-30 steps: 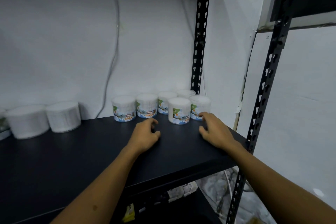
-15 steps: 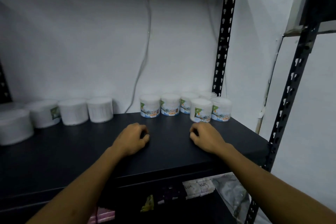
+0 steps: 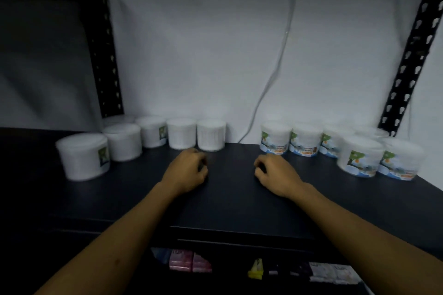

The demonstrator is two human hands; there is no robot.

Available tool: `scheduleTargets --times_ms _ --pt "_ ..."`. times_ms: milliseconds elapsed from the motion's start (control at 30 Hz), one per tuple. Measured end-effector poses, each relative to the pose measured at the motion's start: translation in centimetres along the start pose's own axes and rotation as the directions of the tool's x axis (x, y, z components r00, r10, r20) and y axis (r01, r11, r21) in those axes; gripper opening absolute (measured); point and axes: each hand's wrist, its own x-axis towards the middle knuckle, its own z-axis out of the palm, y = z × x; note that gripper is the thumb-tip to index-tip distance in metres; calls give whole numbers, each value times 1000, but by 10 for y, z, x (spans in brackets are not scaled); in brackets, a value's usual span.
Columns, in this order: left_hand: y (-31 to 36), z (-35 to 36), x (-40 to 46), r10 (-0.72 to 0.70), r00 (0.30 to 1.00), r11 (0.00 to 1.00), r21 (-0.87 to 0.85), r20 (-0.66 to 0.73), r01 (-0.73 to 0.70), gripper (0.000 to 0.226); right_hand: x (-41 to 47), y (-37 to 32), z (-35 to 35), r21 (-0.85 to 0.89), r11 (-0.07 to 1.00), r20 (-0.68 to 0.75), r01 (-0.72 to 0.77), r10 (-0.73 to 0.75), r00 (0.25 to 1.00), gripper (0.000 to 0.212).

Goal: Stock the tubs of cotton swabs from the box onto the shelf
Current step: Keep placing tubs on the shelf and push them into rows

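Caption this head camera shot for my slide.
Both hands, left and right, rest empty on the shelf between tubs.

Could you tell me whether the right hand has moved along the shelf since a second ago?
Yes. The right hand drew back leftward from the labelled tubs, toward the shelf's front.
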Motion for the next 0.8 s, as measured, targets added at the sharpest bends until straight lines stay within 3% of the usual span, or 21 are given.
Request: scheduleTargets --times_ms 200,467,800 --pt "-29 -1 8 -108 979 992 47 -174 118 38 46 -38 31 48 999 -9 11 -11 1000 44" --pt "-62 7 38 -105 917 981 109 -385 158 65 94 -60 60 195 980 -247 27 22 969 68" --pt "-86 16 72 15 925 979 196 -380 65 70 134 -63 75 166 968 -343 190 -124 931 58"
